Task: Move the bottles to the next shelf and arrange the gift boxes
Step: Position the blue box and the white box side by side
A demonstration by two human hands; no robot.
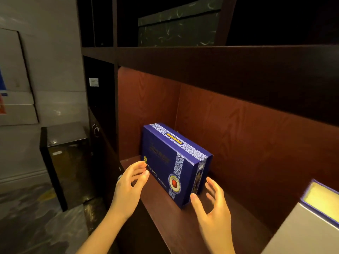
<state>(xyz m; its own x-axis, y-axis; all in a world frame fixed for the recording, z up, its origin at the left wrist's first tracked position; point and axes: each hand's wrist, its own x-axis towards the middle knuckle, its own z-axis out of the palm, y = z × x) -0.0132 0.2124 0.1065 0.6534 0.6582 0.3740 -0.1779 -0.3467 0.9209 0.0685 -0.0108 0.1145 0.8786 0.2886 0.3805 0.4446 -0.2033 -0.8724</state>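
The step in hand looks like arranging the gift boxes; no bottles are in view. A blue gift box (pixel 170 162) stands on its long edge on the wooden shelf (pixel 165 226), lid closed, contents hidden. The left hand (pixel 128 186) sits at its 8 o'clock and the right hand (pixel 212 211) at its 5 o'clock, each grip spread and holding nothing. Next, both likely need to close on the box ends. A grey box (pixel 302 228) lies at 4 o'clock.
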